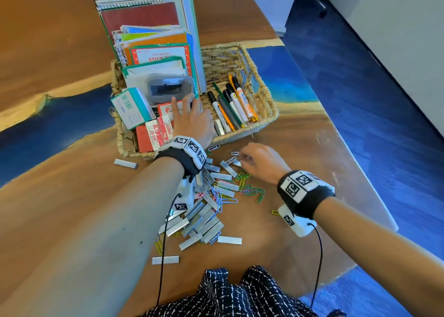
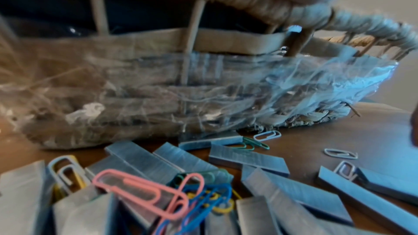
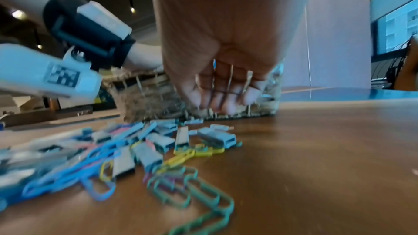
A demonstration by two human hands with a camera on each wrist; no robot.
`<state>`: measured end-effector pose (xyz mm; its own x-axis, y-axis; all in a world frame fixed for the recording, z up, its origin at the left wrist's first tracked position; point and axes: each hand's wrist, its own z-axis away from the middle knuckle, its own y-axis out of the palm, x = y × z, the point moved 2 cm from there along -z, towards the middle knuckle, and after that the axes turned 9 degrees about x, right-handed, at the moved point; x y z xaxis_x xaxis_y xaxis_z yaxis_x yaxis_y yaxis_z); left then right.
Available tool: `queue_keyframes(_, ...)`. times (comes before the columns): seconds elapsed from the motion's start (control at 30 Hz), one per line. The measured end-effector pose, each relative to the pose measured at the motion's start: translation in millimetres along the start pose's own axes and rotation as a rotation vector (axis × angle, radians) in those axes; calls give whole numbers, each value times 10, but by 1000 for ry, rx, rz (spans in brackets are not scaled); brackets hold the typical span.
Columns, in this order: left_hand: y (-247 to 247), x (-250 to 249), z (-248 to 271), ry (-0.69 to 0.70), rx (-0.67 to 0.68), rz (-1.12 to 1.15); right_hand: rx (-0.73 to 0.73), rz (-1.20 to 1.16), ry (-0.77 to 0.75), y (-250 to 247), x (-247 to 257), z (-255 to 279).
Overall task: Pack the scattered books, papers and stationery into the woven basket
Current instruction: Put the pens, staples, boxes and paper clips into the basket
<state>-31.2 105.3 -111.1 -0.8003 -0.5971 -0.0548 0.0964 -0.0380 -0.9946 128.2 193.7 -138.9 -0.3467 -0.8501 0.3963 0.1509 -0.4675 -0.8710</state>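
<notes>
— Where are your hands?
— Left hand (image 1: pixel 192 119) flat in the basket (image 1: pixel 262 93), fingers straight. Right hand (image 1: pixel 260 162) curled over staples (image 1: pixel 228 168) and clips (image 1: pixel 252 192) beside it; grip unclear

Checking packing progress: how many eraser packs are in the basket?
2: one eraser pack beside another, near the basket's front, left of the left hand; others may be hidden.

An office: blue carpet (image 1: pixel 360 124), large wood-and-resin table (image 1: pixel 60 52), window blinds (image 3: pixel 395 24).
</notes>
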Motion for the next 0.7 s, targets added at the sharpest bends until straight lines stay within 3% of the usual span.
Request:
queue_keyframes(0.17,-23,-4,16,-5,-19,23,115,58,133,173,-4,-16)
queue_keyframes(0.4,-59,4,40,3,-7,37,93,12,128,160,-14,-57)
queue_keyframes(0.57,-45,0,22,-13,-15,11,-229,-240,-112,-193,178,17)
queue_keyframes(0.7,-42,-6,26,-17,-39,2,-462,-412,-72,-587,280,-166)
